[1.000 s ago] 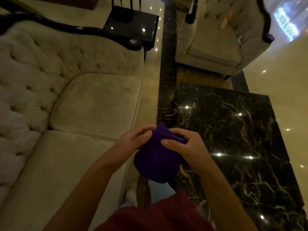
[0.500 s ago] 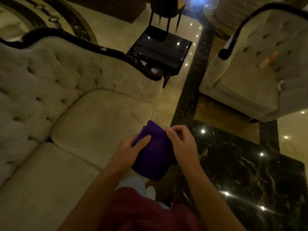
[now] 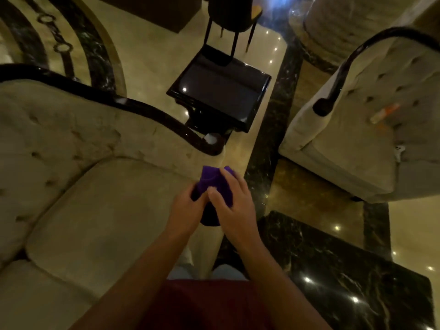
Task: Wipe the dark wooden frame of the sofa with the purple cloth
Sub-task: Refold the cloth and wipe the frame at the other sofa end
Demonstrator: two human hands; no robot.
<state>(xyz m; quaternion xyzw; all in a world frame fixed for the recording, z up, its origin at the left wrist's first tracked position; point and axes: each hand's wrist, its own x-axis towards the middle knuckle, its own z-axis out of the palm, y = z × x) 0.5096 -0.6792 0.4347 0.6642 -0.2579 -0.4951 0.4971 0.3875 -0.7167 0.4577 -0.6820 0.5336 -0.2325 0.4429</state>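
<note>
The purple cloth [image 3: 215,184] is bunched between both my hands, just past the front right corner of the beige tufted sofa [image 3: 78,186]. My left hand [image 3: 184,210] grips its lower left side. My right hand [image 3: 232,206] covers its right side with fingers spread over it. The sofa's dark wooden frame [image 3: 152,113] runs along the top of the backrest and curls down into a scroll at the armrest end [image 3: 212,148], a short way beyond the cloth and apart from it.
A glossy black side table [image 3: 221,91] stands right behind the armrest scroll. A beige armchair with a dark frame [image 3: 357,129] sits at the right. A black marble coffee table [image 3: 345,277] is at the lower right. Polished floor lies between them.
The view has swung left and forward, bringing the sofa's dark frame and armrest scroll closer. Both hands have moved with the cloth toward the armrest end and regripped it.
</note>
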